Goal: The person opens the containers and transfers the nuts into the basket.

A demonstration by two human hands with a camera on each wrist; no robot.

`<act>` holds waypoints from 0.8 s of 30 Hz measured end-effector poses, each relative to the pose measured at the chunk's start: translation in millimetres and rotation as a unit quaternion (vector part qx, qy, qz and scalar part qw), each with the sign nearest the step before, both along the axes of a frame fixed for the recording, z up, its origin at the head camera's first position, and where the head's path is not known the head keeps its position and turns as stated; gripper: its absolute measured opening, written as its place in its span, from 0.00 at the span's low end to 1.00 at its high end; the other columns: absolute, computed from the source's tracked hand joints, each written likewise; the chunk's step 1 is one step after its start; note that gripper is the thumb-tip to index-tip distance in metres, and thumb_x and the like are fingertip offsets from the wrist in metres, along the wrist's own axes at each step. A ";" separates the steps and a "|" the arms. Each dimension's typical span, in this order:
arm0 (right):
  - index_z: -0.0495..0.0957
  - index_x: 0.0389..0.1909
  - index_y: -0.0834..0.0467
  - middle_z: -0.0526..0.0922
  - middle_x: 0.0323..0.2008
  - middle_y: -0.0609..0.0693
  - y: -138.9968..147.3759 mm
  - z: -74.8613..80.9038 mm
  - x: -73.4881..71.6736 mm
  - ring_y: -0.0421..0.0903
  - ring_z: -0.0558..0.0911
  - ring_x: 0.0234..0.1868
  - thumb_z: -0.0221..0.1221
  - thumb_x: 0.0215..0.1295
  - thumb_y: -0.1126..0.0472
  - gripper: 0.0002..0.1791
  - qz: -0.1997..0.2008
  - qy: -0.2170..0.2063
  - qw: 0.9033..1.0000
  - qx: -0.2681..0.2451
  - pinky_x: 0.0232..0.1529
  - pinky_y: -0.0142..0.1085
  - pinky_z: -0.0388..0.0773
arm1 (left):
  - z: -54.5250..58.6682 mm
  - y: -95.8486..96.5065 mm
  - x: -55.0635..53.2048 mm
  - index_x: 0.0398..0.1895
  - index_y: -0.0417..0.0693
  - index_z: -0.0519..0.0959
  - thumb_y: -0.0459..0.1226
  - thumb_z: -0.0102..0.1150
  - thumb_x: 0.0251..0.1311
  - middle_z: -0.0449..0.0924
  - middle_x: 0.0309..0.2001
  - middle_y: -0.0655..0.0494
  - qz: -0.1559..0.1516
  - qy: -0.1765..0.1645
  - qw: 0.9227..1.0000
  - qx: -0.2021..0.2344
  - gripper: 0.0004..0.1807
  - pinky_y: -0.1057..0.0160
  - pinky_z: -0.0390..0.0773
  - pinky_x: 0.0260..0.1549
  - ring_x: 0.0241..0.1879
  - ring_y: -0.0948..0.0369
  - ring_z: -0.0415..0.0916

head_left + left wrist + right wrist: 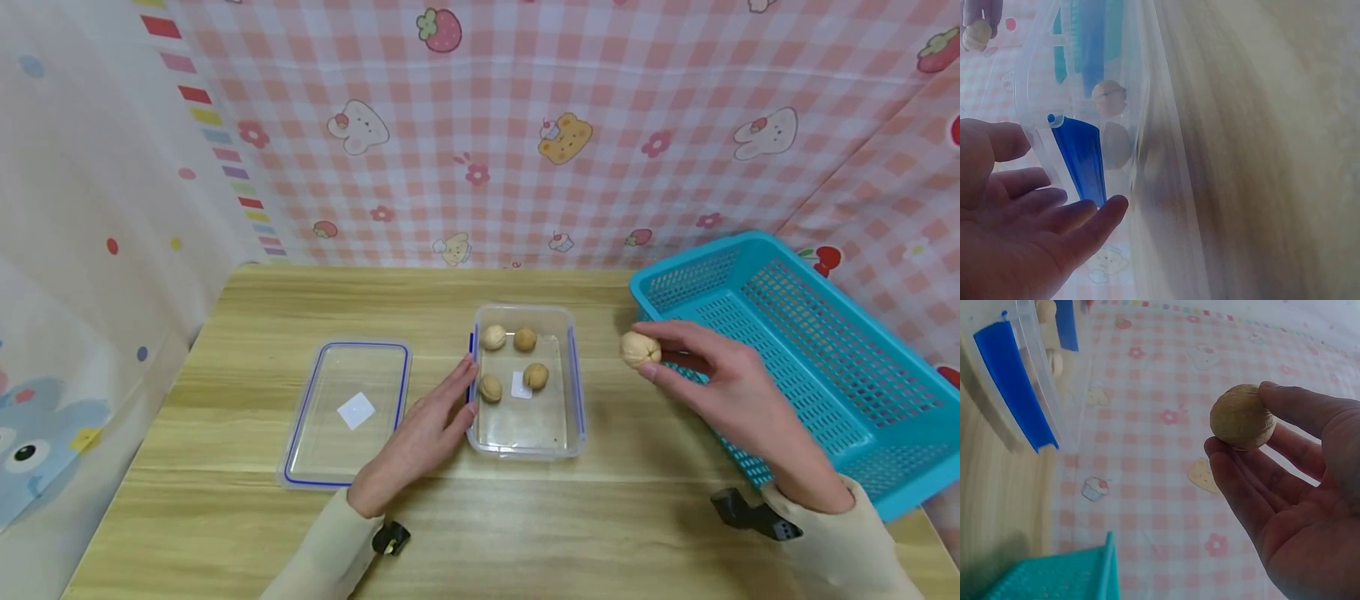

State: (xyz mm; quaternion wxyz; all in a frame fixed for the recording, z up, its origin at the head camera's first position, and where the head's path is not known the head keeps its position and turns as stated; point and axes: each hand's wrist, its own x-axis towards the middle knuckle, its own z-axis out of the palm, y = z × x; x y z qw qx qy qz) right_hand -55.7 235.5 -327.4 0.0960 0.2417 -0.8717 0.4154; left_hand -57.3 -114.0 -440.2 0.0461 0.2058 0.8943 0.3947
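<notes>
My right hand [723, 379] pinches a walnut [640, 350] between thumb and fingertips, raised over the left edge of the blue basket. The right wrist view shows the same walnut [1243, 417] held up at the fingertips. A clear plastic box [528, 442] with blue side clips stands on the table to the left. Inside it several walnuts [536, 376] lie loose around a small white label. My left hand [423, 433], fingers extended, rests against the box's left side. In the left wrist view its fingertips [1113, 209] lie by the blue clip [1085, 162].
A clear lid [315, 462] with a blue seal and white label lies flat left of the box. The blue perforated basket [795, 417] sits at the right. Behind the wooden table [525, 525] hangs a pink checked cloth [480, 108].
</notes>
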 end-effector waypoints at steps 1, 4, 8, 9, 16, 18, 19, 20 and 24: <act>0.81 0.62 0.55 0.85 0.54 0.47 2.4 2.3 1.5 0.31 0.83 0.51 0.69 0.62 0.75 0.28 -0.006 -0.004 1.000 0.001 0.50 0.21 0.80 | -0.1 0.1 -0.2 0.79 0.39 0.60 0.37 0.53 0.77 0.52 0.81 0.47 0.000 0.001 1.000 0.001 0.31 0.45 0.57 0.76 0.78 0.48 0.54; 0.81 0.63 0.53 0.84 0.53 0.45 10.0 8.6 5.2 0.32 0.83 0.51 0.69 0.62 0.75 0.29 -0.018 -0.010 1.000 0.007 0.51 0.20 0.80 | -0.2 0.1 -0.3 0.79 0.39 0.60 0.38 0.53 0.78 0.52 0.81 0.47 0.000 0.001 1.000 0.000 0.31 0.45 0.57 0.76 0.78 0.48 0.54; 0.81 0.63 0.52 0.85 0.52 0.44 20.8 15.7 7.8 0.34 0.83 0.50 0.69 0.60 0.77 0.31 -0.020 -0.003 1.000 0.010 0.51 0.21 0.80 | -0.3 -0.2 -0.1 0.79 0.39 0.60 0.38 0.52 0.78 0.51 0.81 0.48 -0.001 0.000 1.000 -0.002 0.31 0.45 0.58 0.76 0.78 0.49 0.54; 0.82 0.63 0.52 0.85 0.52 0.44 23.6 17.3 8.0 0.35 0.84 0.50 0.69 0.60 0.77 0.31 -0.019 -0.002 1.000 0.008 0.51 0.21 0.80 | -0.4 -0.3 0.0 0.79 0.39 0.60 0.38 0.52 0.78 0.51 0.81 0.48 0.000 0.001 1.000 -0.003 0.31 0.46 0.58 0.76 0.78 0.50 0.54; 0.81 0.62 0.58 0.85 0.52 0.44 46.8 21.9 3.4 0.34 0.85 0.47 0.66 0.62 0.79 0.28 -0.037 -0.016 0.999 -0.003 0.48 0.19 0.80 | -1.0 0.6 0.3 0.79 0.41 0.60 0.39 0.52 0.78 0.50 0.82 0.50 0.002 -0.008 1.000 -0.003 0.31 0.46 0.58 0.76 0.79 0.50 0.53; 0.81 0.62 0.59 0.85 0.52 0.42 53.6 22.5 0.6 0.33 0.85 0.46 0.66 0.64 0.78 0.26 -0.052 -0.028 0.998 -0.004 0.47 0.19 0.80 | -0.7 0.6 0.6 0.79 0.41 0.60 0.39 0.52 0.78 0.50 0.82 0.50 0.004 -0.010 1.000 -0.004 0.31 0.46 0.58 0.76 0.79 0.51 0.53; 0.81 0.63 0.59 0.84 0.52 0.41 57.3 23.0 -0.8 0.31 0.85 0.46 0.65 0.65 0.76 0.26 -0.062 -0.035 0.997 -0.003 0.47 0.18 0.80 | -0.3 0.8 0.7 0.80 0.41 0.60 0.39 0.52 0.78 0.51 0.82 0.50 0.005 -0.010 1.000 -0.004 0.31 0.46 0.58 0.76 0.79 0.51 0.53; 0.80 0.63 0.59 0.84 0.52 0.40 61.0 23.5 -2.4 0.30 0.85 0.46 0.65 0.66 0.75 0.25 -0.071 -0.040 0.997 0.000 0.46 0.18 0.80 | -0.3 0.9 0.5 0.79 0.41 0.60 0.39 0.52 0.78 0.51 0.82 0.49 0.006 -0.010 1.000 -0.003 0.31 0.45 0.58 0.76 0.78 0.50 0.54; 0.79 0.66 0.58 0.81 0.52 0.32 76.7 24.5 -8.8 0.24 0.83 0.46 0.65 0.70 0.69 0.24 -0.113 -0.066 0.991 0.022 0.44 0.15 0.78 | 0.3 1.4 0.3 0.79 0.40 0.60 0.38 0.52 0.78 0.51 0.82 0.48 0.005 -0.007 1.000 -0.002 0.31 0.45 0.58 0.76 0.78 0.50 0.54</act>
